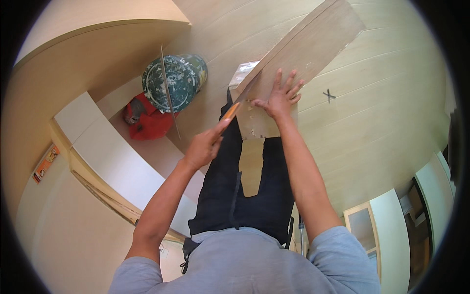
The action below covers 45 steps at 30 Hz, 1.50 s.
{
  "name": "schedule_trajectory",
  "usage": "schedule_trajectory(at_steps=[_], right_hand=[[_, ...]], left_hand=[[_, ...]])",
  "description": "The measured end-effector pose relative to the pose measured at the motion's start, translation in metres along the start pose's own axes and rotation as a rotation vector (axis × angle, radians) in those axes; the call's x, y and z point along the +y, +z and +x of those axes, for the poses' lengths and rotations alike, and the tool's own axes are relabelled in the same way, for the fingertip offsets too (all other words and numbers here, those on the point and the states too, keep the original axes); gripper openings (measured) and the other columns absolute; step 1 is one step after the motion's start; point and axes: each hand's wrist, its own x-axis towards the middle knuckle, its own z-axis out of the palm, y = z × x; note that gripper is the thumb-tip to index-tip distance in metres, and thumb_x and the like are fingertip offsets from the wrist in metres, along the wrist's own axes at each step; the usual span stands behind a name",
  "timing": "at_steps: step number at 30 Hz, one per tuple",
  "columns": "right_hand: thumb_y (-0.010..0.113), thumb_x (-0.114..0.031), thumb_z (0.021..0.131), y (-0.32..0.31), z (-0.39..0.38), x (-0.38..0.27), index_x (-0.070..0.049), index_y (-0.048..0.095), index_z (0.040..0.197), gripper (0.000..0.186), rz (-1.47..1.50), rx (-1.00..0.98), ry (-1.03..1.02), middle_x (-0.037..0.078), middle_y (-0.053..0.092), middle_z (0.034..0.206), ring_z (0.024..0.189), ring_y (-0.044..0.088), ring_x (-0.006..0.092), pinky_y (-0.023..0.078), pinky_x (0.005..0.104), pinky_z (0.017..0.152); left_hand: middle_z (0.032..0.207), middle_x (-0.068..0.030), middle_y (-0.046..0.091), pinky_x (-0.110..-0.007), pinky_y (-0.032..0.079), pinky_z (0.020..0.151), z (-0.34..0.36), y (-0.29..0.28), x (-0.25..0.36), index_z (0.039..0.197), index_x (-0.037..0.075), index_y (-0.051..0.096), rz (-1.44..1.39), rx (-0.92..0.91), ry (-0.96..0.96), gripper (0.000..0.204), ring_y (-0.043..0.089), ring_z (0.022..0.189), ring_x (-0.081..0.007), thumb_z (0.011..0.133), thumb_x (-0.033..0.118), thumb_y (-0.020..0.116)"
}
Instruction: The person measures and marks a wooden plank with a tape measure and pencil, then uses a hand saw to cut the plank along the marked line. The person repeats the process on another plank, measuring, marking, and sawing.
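Far left, an orange-and-white label point(45, 163) sits on a pale panel, and just right of it a long white board point(105, 132) slants down toward the person. Beyond that, red cloth point(149, 126) lies bunched up against the foot of a dark green bucket point(183, 81), its round top spattered with pale paint, while a long thin strip point(168, 88) cuts straight across our sight of it.

Now the action! The left hand point(204, 148) is wrapped firmly around the orange handle point(230, 112) of a saw, fingers closed, and the dark blade point(252, 86) points up and away along the left edge of the wooden board point(313, 44). Whether its teeth are biting into the wood, I cannot tell from here.

And there's that board, centre stage, running from in front of the black trousers point(215, 201) off toward the upper right, over a pale, shiny-sided thing point(242, 74). On it goes the right hand point(279, 101), spread wide, fingers fanned, pressing flat and gripping nothing.

Farther right, a dark crossed mark point(329, 95) shows on the pale floor, and low down stands a wood-framed pane point(363, 230).
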Motion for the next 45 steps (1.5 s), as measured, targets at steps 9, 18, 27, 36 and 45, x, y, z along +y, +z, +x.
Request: schedule_trajectory(at_steps=[9, 18, 27, 36, 45], right_hand=[[0.093, -0.068, 0.047, -0.015, 0.001, -0.016, -0.033, 0.004, 0.168, 0.154, -0.010, 0.077, -0.007, 0.020, -0.013, 0.173, 0.154, -0.013, 0.0567, 0.011, 0.0815, 0.113], [0.094, -0.064, 0.052, -0.016, 0.014, -0.022, -0.032, 0.004, 0.168, 0.151, 0.049, 0.114, 0.079, 0.020, -0.018, 0.172, 0.154, -0.017, 0.0555, 0.008, 0.0780, 0.115], [0.091, -0.071, 0.049, -0.005, 0.004, -0.016, -0.035, 0.001, 0.168, 0.154, 0.043, 0.065, 0.110, 0.020, -0.022, 0.172, 0.153, -0.024, 0.0539, 0.005, 0.0767, 0.116], [0.087, -0.076, 0.050, 0.002, 0.006, -0.010, -0.035, -0.003, 0.168, 0.155, 0.029, 0.077, 0.056, 0.019, -0.024, 0.171, 0.152, -0.024, 0.0547, 0.005, 0.0786, 0.115], [0.090, -0.070, 0.052, -0.005, 0.006, -0.015, -0.036, -0.007, 0.167, 0.155, 0.049, 0.024, 0.088, 0.018, -0.024, 0.171, 0.152, -0.024, 0.0544, 0.004, 0.0799, 0.114]], left_hand=[[0.102, -0.0177, 0.070, -0.046, 0.052, 0.070, -0.008, 0.031, -0.037, 0.153, 0.025, 0.049, -0.139, 0.194, 0.141, 0.071, 0.066, 0.078, -0.0375, 0.091, 0.002, 0.073], [0.084, -0.0139, 0.062, -0.045, 0.050, 0.066, 0.011, 0.010, -0.034, 0.154, 0.026, 0.048, -0.065, 0.127, 0.194, 0.072, 0.062, 0.072, -0.0356, 0.090, 0.005, 0.074], [0.107, -0.0195, 0.067, -0.048, 0.053, 0.079, 0.005, -0.030, 0.038, 0.157, 0.026, 0.042, -0.077, -0.008, 0.033, 0.076, 0.067, 0.090, -0.0400, 0.091, 0.004, 0.072], [0.132, -0.0242, 0.065, -0.051, 0.053, 0.090, -0.033, -0.077, 0.100, 0.157, 0.020, 0.042, 0.081, -0.139, -0.178, 0.074, 0.066, 0.111, -0.0463, 0.091, -0.002, 0.068], [0.124, -0.0272, 0.067, -0.049, 0.054, 0.089, 0.009, -0.039, 0.079, 0.157, 0.023, 0.042, -0.011, -0.002, -0.037, 0.075, 0.067, 0.108, -0.0468, 0.091, -0.001, 0.068]])
